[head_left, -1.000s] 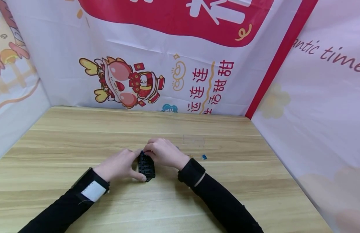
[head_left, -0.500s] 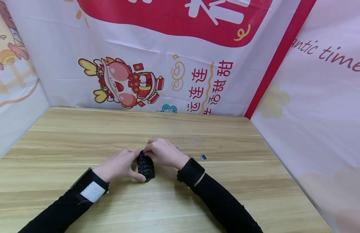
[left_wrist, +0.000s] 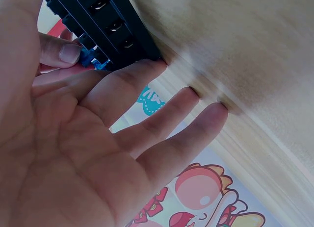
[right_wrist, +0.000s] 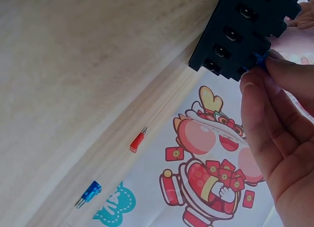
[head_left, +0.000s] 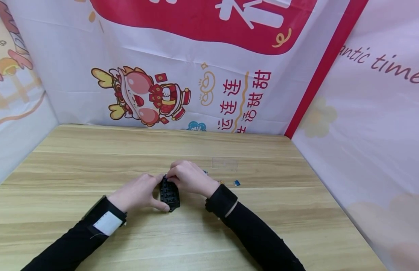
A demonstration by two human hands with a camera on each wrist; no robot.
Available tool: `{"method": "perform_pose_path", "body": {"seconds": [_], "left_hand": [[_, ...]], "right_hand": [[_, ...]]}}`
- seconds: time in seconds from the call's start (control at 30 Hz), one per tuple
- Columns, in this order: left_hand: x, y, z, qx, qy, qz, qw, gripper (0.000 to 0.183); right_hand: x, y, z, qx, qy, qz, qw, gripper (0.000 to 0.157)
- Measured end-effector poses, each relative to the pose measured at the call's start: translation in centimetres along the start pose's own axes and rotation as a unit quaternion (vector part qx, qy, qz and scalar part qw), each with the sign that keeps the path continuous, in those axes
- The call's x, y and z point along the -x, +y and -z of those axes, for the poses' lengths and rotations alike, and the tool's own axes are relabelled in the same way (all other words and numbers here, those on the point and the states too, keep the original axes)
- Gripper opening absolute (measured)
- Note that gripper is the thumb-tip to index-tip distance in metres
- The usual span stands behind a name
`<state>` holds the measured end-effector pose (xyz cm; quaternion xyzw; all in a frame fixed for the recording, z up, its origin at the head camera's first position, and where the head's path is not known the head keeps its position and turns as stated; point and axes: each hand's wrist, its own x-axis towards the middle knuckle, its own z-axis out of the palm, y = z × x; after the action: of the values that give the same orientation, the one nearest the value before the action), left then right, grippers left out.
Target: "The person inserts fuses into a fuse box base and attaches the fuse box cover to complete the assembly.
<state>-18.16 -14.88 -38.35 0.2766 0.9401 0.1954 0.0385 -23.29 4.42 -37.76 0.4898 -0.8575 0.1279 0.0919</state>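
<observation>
A black fuse block (head_left: pixel 170 194) with rows of slots stands on the wooden table. My left hand (head_left: pixel 138 192) holds it, thumb at the near end and index finger at the far end; the other fingers stretch out in the left wrist view. At the far end of the block, my right hand (head_left: pixel 192 178) pinches a small blue blade fuse (right_wrist: pixel 261 62) between thumb and fingertips, right at the end slots. The fuse's lower part is hidden.
To the right lie a loose blue fuse (head_left: pixel 236 183), a small yellowish piece (head_left: pixel 221 182) and a flat clear plastic piece (head_left: pixel 224 163). The right wrist view shows a red fuse (right_wrist: pixel 138 140) too. A printed cloth (head_left: pixel 209 75) hangs behind the table.
</observation>
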Motion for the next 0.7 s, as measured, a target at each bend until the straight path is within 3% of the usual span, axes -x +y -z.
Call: {"method": "perform_pose_path", "body": {"seconds": [0.7], "left_hand": [[0.08, 0.09, 0.1, -0.012, -0.002, 0.01, 0.9999, 0.094]], "right_hand": [[-0.12, -0.02, 0.18, -0.001, -0.012, -0.004, 1.0, 0.011]]}}
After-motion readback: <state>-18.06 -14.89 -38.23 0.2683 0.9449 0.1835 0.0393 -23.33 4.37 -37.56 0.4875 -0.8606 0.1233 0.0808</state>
